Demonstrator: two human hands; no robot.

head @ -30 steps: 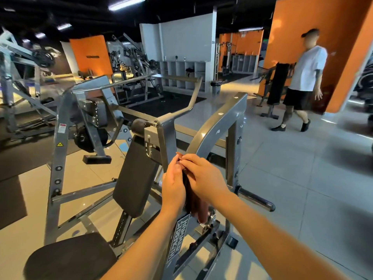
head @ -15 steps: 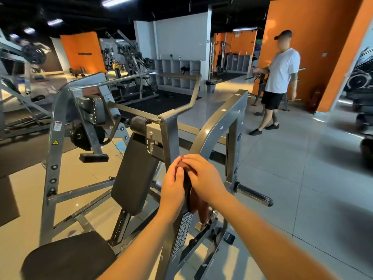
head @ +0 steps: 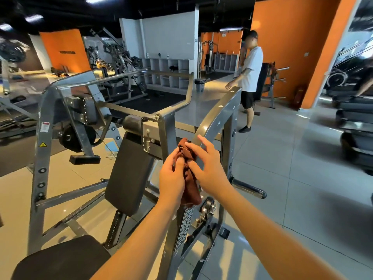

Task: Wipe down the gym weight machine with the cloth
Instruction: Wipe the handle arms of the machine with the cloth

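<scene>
Okay, mid-task, cloth handling at the frame. The cloth (head: 190,186), rust-brown, is bunched between both hands at centre frame, right in front of the near upright post (head: 166,132) of the weight machine (head: 43,150). Its tail hangs down toward the lettered label (head: 184,229) on that post. Can't tell whether the cloth is actually pressed on the steel or just held in front of it.

Left hand (head: 172,178): fingers curled round the bunched cloth, firm hold, thumb side up. Right hand (head: 211,168): fingers spread and mostly straight, forefinger lifted clear, the others laid on the top of the cloth. No clear pinch visible.

Around it: black back pad (head: 129,170) just left of the hands, black seat (head: 60,257) near left, grey curved arm (head: 219,110) rising right behind the right hand, dark-tipped peg (head: 249,189) sticking out to the right. A person (head: 251,75) in a white shirt stands far right on the tiled floor (head: 302,158), well apart.

Step, as judged: looks like regathering or refolding the cloth between strokes rather than a stroke itself. Most of the frame seems not yet wiped, but no way to confirm from the surfaces.

Next move calls for one hand taking the cloth fully, flattening a pad of it onto the metal, then running along the upright or the curved arm. Bracket edges and bolts near the post could snag the fabric.
</scene>
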